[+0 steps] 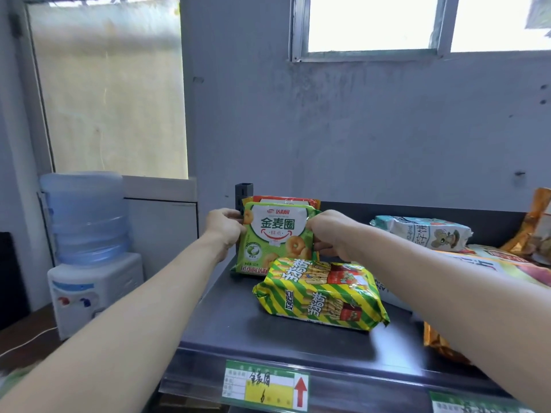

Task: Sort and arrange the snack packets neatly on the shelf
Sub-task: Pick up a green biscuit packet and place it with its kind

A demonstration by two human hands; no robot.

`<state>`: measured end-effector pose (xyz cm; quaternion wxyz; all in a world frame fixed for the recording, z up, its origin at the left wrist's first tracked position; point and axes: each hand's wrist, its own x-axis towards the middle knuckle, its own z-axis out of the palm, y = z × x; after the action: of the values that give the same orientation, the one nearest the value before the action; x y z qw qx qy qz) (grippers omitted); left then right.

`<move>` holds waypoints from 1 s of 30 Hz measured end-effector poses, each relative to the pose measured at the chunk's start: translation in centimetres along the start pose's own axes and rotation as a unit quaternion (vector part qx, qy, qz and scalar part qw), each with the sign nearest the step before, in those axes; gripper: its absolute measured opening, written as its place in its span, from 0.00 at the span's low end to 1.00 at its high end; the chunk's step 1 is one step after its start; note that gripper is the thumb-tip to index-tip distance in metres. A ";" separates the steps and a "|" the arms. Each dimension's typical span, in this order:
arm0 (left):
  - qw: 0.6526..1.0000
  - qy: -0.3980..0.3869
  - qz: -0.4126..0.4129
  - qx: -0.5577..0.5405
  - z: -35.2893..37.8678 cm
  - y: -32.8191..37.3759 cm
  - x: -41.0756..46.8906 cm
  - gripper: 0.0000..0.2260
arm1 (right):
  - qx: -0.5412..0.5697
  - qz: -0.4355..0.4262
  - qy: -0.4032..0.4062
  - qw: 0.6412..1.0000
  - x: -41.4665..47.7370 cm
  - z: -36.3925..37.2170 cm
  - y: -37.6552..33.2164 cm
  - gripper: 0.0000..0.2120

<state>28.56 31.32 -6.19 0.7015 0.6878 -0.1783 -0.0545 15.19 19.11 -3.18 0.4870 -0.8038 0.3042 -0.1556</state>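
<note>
A small shop, probably: a dark metal shelf (238, 317) carries snack packets (322, 296), handwritten price tags (266, 386) clipped along its front edge, a water dispenser (89, 251) alongside.

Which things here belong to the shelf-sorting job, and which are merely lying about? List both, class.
Job: green packet, gripped by left hand and right hand; orange packet behind it; striped packet; pale blue packet; shelf.
Lying about: water dispenser; window.

The ring-biscuit packet (275, 236) stands rear-left on the shelf (235, 323) — the stick-biscuit packet (322, 293) lies before it.
</note>
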 end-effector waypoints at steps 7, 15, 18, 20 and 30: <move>0.999 0.006 0.037 0.017 0.2 -0.6 -0.3 0.23 | 0.029 0.000 -0.009 1.000 0.6 0.2 0.5 0.10; 0.998 -0.006 0.050 0.032 0.3 -0.6 -1.3 0.23 | 0.038 0.005 0.000 0.999 0.6 -0.2 0.7 0.11; 0.998 -0.007 0.050 0.038 0.3 -0.6 -1.5 0.23 | 0.033 0.007 0.001 0.999 0.5 -0.3 0.8 0.10; 0.998 -0.008 0.045 0.039 0.3 -0.5 -1.6 0.24 | 0.023 0.005 -0.001 1.000 0.2 -0.4 0.8 0.10; 0.991 0.056 0.063 0.104 0.0 1.2 -3.6 0.17 | -0.025 -0.044 0.041 0.998 -1.5 -3.1 0.8 0.08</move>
<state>24.99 32.59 -5.61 0.6369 0.7466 -0.1863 0.0477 12.11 17.65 -2.29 0.4469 -0.8210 0.2922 -0.2022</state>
